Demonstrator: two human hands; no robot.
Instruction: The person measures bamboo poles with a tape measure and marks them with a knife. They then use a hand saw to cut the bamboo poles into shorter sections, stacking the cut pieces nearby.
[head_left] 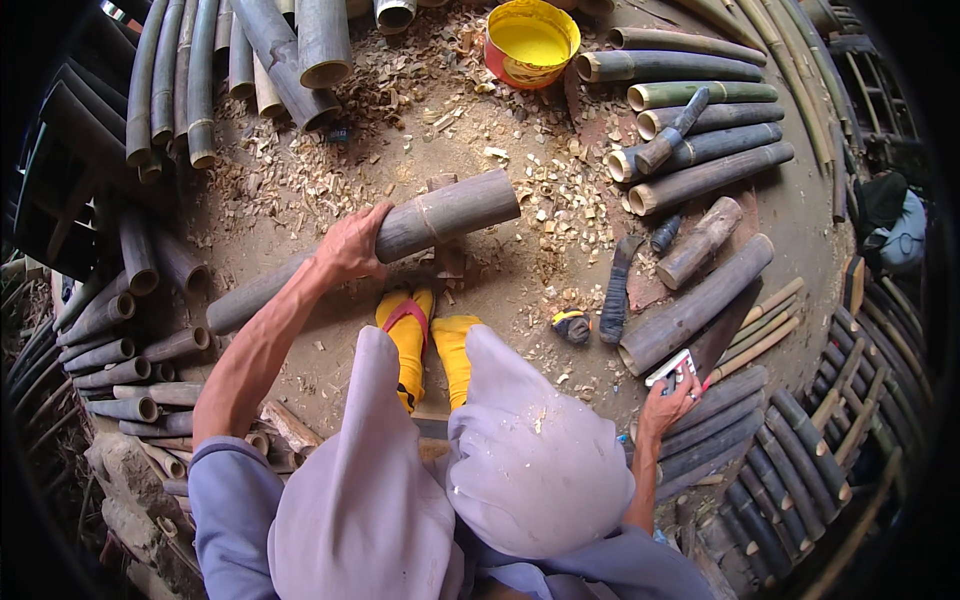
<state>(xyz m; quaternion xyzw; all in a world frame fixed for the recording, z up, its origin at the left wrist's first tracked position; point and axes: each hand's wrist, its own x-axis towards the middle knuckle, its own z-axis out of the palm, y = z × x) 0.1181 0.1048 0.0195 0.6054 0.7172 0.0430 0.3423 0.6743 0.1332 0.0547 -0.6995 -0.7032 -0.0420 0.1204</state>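
My left hand grips a long grey bamboo pole that lies across the dirt ground in front of my feet in yellow sandals. The pole rests on a small wooden block. My right hand is down at my right side, closed on a small white and red phone-like object, just above a pile of bamboo poles. My knees in pale trousers fill the lower middle.
Cut bamboo sections lie all around: a stack at top left, a row at upper right, piles at left. A yellow bucket stands at the top. A dark blade, a wooden mallet and wood chips lie right of the pole.
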